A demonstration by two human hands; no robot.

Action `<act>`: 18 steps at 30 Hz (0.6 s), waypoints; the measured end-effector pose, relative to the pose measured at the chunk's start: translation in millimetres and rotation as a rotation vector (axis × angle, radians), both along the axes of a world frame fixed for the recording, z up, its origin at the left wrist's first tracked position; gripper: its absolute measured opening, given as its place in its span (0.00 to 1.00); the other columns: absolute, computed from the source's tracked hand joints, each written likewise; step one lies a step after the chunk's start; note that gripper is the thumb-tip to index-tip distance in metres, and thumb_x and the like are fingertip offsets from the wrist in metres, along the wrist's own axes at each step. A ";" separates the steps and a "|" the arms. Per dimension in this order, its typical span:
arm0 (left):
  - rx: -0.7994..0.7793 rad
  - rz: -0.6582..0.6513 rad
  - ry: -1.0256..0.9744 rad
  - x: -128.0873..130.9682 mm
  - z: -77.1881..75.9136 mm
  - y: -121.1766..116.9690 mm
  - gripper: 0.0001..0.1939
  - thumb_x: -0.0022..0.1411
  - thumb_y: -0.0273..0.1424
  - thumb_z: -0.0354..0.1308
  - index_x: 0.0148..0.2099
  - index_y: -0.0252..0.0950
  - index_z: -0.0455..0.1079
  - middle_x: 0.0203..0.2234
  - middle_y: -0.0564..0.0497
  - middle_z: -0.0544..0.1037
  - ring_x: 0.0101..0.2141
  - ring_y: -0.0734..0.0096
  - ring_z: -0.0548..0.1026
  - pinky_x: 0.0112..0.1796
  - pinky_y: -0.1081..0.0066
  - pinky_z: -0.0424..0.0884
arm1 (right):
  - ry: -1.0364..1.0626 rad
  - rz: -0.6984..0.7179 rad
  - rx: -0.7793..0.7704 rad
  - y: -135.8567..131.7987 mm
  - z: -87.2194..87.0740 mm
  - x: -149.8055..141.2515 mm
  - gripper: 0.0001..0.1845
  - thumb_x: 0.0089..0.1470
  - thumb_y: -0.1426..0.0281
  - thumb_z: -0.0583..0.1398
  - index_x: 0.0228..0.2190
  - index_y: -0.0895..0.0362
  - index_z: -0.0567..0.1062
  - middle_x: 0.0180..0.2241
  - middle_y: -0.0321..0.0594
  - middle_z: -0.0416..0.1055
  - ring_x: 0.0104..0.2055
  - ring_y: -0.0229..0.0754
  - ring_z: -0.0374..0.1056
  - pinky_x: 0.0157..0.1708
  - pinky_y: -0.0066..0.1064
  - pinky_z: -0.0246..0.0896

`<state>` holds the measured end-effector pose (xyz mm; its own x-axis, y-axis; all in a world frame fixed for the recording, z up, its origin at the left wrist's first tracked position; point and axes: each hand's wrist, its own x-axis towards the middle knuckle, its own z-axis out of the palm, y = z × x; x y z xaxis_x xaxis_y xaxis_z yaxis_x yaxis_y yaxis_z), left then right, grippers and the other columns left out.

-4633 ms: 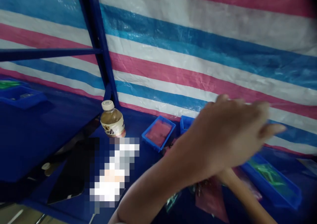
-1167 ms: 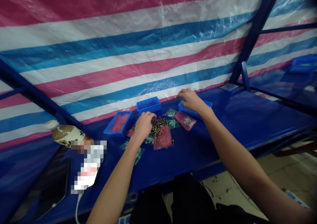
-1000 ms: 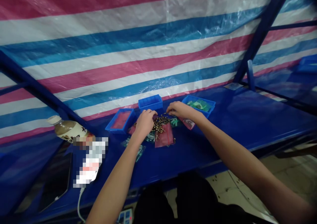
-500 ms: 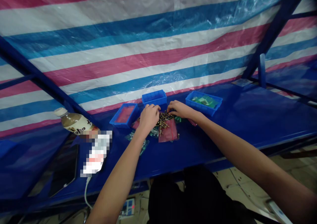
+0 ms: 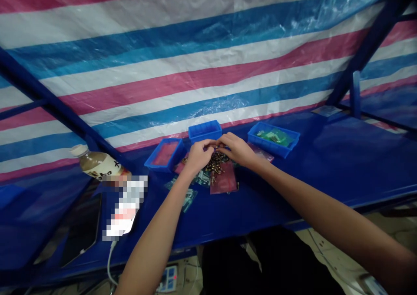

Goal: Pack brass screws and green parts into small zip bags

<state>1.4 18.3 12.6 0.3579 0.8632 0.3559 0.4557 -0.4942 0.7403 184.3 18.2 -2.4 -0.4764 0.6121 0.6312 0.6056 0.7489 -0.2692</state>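
My left hand (image 5: 201, 155) and my right hand (image 5: 239, 149) meet above a heap of small brass-and-dark metal fittings (image 5: 217, 164). The fingers of both are bent in a pinch, their tips almost touching. Whatever lies between them is too small to make out. Partly under the heap lies a flat red plastic bag (image 5: 224, 181), some fittings resting on its upper part. Clear greenish packets (image 5: 189, 199) with small contents lie beside my left forearm. More red plastic shows behind my right wrist.
A blue bin with red bags (image 5: 164, 152), another blue bin (image 5: 205, 131) and a bin with green packets (image 5: 275, 136) stand behind the hands. At left are a drink bottle (image 5: 100, 164), a blurred-out phone on a cable (image 5: 127, 208) and a dark tablet (image 5: 83, 230). A striped sheet hangs behind.
My right hand has moved left and my left hand slightly right, closing the gap between them over the fittings. The view has shifted slightly.
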 end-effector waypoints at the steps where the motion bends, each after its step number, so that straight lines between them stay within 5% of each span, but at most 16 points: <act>1: -0.019 -0.017 -0.015 -0.2 -1.0 0.4 0.15 0.60 0.24 0.51 0.45 0.35 0.76 0.41 0.49 0.80 0.42 0.64 0.77 0.45 0.67 0.71 | 0.009 0.005 0.013 0.7 -0.8 0.4 0.04 0.59 0.73 0.58 0.38 0.57 0.71 0.35 0.43 0.69 0.40 0.46 0.61 0.40 0.34 0.57; 5: -0.056 -0.032 -0.016 -1.4 -4.9 2.6 0.12 0.60 0.33 0.59 0.44 0.34 0.76 0.37 0.47 0.81 0.37 0.64 0.77 0.39 0.67 0.72 | 0.029 0.040 0.005 1.8 -0.8 1.0 0.05 0.59 0.75 0.56 0.37 0.55 0.70 0.36 0.42 0.69 0.41 0.46 0.61 0.41 0.35 0.58; 18: -0.104 0.085 -0.284 -1.2 -3.1 5.3 0.13 0.52 0.34 0.67 0.39 0.33 0.74 0.30 0.47 0.80 0.32 0.67 0.77 0.35 0.69 0.73 | 0.035 -0.015 -0.020 -1.7 5.6 1.7 0.08 0.63 0.70 0.54 0.43 0.54 0.69 0.40 0.44 0.70 0.44 0.46 0.62 0.43 0.38 0.61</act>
